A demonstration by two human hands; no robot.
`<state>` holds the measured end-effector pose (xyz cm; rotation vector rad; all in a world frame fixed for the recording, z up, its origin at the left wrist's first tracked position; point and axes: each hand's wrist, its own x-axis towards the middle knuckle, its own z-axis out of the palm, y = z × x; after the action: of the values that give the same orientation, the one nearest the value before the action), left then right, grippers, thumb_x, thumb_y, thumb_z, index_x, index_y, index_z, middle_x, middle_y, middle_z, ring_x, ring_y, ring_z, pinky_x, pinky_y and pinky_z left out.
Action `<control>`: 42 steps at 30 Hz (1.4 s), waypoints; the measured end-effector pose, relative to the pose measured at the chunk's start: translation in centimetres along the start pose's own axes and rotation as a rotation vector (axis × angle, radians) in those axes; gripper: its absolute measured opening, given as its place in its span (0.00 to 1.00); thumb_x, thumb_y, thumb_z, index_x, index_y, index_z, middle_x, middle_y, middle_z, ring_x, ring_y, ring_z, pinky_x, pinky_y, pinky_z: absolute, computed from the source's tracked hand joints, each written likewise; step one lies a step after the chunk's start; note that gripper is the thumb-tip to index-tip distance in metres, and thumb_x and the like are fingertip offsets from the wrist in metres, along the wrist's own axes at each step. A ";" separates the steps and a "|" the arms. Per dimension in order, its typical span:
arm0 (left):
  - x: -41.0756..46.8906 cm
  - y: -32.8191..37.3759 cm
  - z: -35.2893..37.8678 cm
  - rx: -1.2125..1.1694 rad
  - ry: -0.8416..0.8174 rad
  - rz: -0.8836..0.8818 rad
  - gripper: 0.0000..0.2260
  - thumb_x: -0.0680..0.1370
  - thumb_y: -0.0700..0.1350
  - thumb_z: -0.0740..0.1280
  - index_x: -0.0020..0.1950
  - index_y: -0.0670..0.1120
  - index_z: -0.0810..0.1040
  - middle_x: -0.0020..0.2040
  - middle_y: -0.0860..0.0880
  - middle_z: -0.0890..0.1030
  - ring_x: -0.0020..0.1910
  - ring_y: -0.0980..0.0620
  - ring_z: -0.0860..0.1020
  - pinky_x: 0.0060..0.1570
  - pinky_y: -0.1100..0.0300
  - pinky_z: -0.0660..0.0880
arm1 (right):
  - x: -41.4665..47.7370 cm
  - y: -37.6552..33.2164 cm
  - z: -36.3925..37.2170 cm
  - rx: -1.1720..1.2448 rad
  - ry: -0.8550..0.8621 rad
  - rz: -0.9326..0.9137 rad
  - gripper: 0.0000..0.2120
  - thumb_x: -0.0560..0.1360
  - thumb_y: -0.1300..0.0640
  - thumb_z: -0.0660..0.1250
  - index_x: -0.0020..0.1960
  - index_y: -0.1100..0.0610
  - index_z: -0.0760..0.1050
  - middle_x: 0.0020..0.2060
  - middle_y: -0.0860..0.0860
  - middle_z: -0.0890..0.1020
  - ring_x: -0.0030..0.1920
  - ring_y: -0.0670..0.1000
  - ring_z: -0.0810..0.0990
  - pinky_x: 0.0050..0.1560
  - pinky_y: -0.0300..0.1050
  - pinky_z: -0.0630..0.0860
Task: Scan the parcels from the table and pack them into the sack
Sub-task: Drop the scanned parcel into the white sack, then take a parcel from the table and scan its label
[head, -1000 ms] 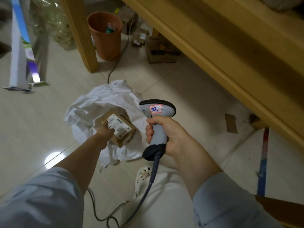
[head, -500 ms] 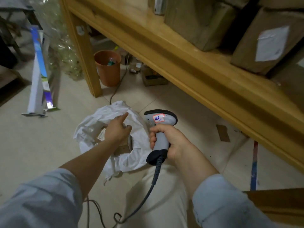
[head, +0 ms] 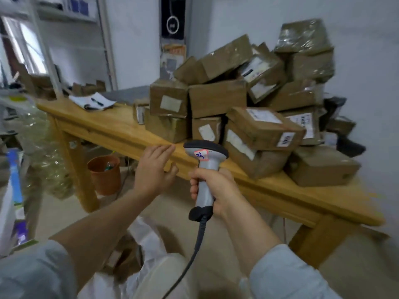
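A pile of brown cardboard parcels [head: 244, 100] with white labels is stacked on the wooden table [head: 112, 126]. My right hand [head: 216, 188] grips the grey barcode scanner [head: 206, 156], which points toward the pile, its cable hanging down. My left hand [head: 154, 169] is raised in front of the table's edge, fingers straight, holding nothing. The white sack [head: 149, 244] lies on the floor below my arms, with a brown parcel [head: 123, 253] inside; my arms hide much of it.
A notepad with a pen [head: 92, 101] lies at the table's left end. An orange bin [head: 105, 174] stands under the table beside its left leg [head: 79, 169]. Clear plastic wrap [head: 43, 160] and shelving fill the left side. A white wall is behind the pile.
My left hand let go of the parcel in the sack and rose toward the table. The view swung up from the floor to the parcel pile. The scanner stayed in my right hand.
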<state>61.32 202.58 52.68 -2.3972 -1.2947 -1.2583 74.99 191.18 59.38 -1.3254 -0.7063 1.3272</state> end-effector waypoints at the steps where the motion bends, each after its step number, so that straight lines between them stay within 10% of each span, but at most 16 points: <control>1: 1.5 1.5 -0.2 -0.025 0.033 0.017 0.24 0.73 0.51 0.59 0.62 0.39 0.78 0.55 0.40 0.81 0.56 0.40 0.77 0.58 0.46 0.73 | -0.9 -1.3 -0.8 0.003 0.026 -0.053 0.07 0.72 0.69 0.68 0.38 0.62 0.72 0.25 0.54 0.75 0.22 0.49 0.73 0.26 0.40 0.73; 8: 8.8 13.7 -2.0 -0.558 -0.233 -0.486 0.18 0.77 0.60 0.64 0.55 0.48 0.79 0.50 0.52 0.78 0.53 0.48 0.76 0.52 0.51 0.74 | -4.9 -7.4 -7.6 0.194 0.238 -0.329 0.03 0.73 0.66 0.69 0.45 0.64 0.75 0.26 0.54 0.80 0.26 0.50 0.79 0.28 0.41 0.76; 14: 12.0 19.7 -2.2 -1.077 -0.685 -1.060 0.40 0.67 0.66 0.72 0.70 0.44 0.68 0.63 0.39 0.75 0.57 0.41 0.77 0.46 0.49 0.79 | -5.2 -8.8 -12.3 0.325 0.285 -0.318 0.04 0.73 0.65 0.68 0.47 0.64 0.75 0.26 0.53 0.80 0.25 0.49 0.78 0.26 0.40 0.76; 24: 12.6 22.4 -1.6 -1.171 -0.736 -1.147 0.35 0.70 0.50 0.76 0.70 0.37 0.65 0.55 0.37 0.77 0.50 0.42 0.80 0.29 0.53 0.79 | -4.4 -7.5 -14.3 0.387 0.349 -0.311 0.03 0.72 0.66 0.68 0.45 0.64 0.75 0.26 0.54 0.80 0.25 0.49 0.77 0.25 0.40 0.74; 31: 12.4 22.2 -2.0 -1.200 -0.671 -1.089 0.27 0.71 0.45 0.75 0.66 0.41 0.69 0.55 0.39 0.77 0.49 0.44 0.80 0.47 0.53 0.81 | -5.4 -7.2 -14.5 0.402 0.370 -0.333 0.03 0.72 0.67 0.69 0.43 0.62 0.75 0.26 0.53 0.80 0.25 0.48 0.77 0.26 0.41 0.74; 42: 12.6 14.8 -9.8 -1.191 -0.428 -0.898 0.17 0.70 0.41 0.73 0.57 0.43 0.75 0.53 0.42 0.78 0.52 0.46 0.80 0.44 0.55 0.82 | -7.0 -7.5 -9.2 0.265 0.195 -0.434 0.04 0.73 0.66 0.68 0.46 0.61 0.77 0.26 0.53 0.78 0.22 0.48 0.73 0.24 0.39 0.71</control>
<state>69.95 196.72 71.82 -2.9782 -2.4330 -2.3499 84.31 184.02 66.59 -1.0016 -0.6156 0.8935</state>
